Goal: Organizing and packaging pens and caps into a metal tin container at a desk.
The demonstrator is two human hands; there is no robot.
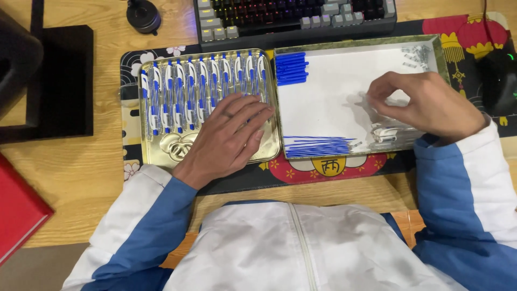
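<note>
Right now your left hand [229, 137] lies flat, fingers spread and released, on the gold tray [161, 144], touching the row of blue-and-white pens [188, 89] lined up in it. Your right hand [425, 102] hovers over the white tray [328, 86] just beside it, its grip pinched on a small pale part too tiny to identify. Blue caps [291, 68] sit in that tray's far left corner, thin blue refills [318, 146] along its near edge, both well apart from the fingers. A keyboard [293, 19] rests beyond on the surface [75, 167].

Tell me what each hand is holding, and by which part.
The left hand holds nothing; it lies flat on the pens in the gold tray. The right hand pinches something small over the white tray; what, and where, cannot be told.
</note>
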